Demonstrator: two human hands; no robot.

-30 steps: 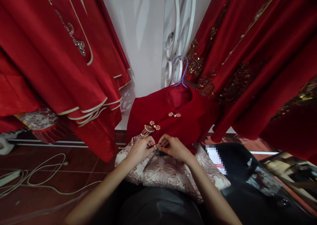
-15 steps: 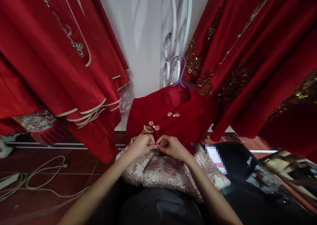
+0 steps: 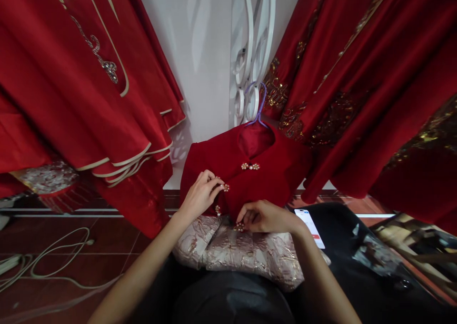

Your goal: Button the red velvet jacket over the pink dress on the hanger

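Observation:
A red garment with jewelled flower clasps down its front hangs before me on a purple hanger. My left hand pinches the flower clasp at the middle of the garment's front, and its fingers cover the rest of that ornament. Lower down, my right hand is closed with its fingers curled, holding a jewelled clasp piece at the garment's right edge. Its counterpart, another flower clasp, lies apart on the left edge. The top clasp is joined below the neckline.
A shiny pink brocade cloth lies across my lap under the garment. Red dresses hang at left, others at right. A phone rests on a black surface. White cable coils on the tiled floor.
My hands were together at the lower clasp. They have parted: the left moved up to the middle clasp, the right moved down and right. The lower clasp's two sides are now apart.

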